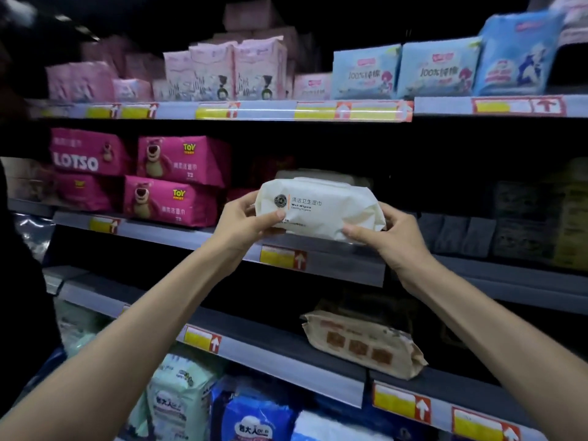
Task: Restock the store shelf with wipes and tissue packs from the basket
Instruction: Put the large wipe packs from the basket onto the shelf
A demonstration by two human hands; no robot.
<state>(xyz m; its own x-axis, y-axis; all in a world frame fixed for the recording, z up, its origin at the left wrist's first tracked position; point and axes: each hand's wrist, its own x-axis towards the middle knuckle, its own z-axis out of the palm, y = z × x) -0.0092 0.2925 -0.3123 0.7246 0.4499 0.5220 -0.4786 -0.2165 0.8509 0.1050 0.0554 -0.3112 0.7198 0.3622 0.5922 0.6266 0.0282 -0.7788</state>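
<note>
Well to the left of the white wet wipes pack (318, 211), on the same shelf level, magenta bear-printed packs (165, 183) lie stacked two high. Above and left of it, on the next shelf up, pale pink packs (235, 71) stand upright in a row. The left hand (245, 224) grips the white pack's left end, with the thumb curled over the printed front face and the other fingers hidden behind the wrapper. The pack itself is held level, label toward the camera, at the front lip of the middle shelf (343, 265); whether its lower edge rests on that lip cannot be told. Just below the pack a yellow price label (283, 257) sits on the shelf rail. Farther below, one shelf down, a brown pack (366, 342) lies tilted. The right hand (394, 240) grips the white pack's right end, with its thumb pressed on the lower front corner and its fingers wrapped round the end. Above and right of the pack, light blue packs (439, 70) stand on the upper shelf, and to its right dim grey packs (458, 233) line the middle level.
</note>
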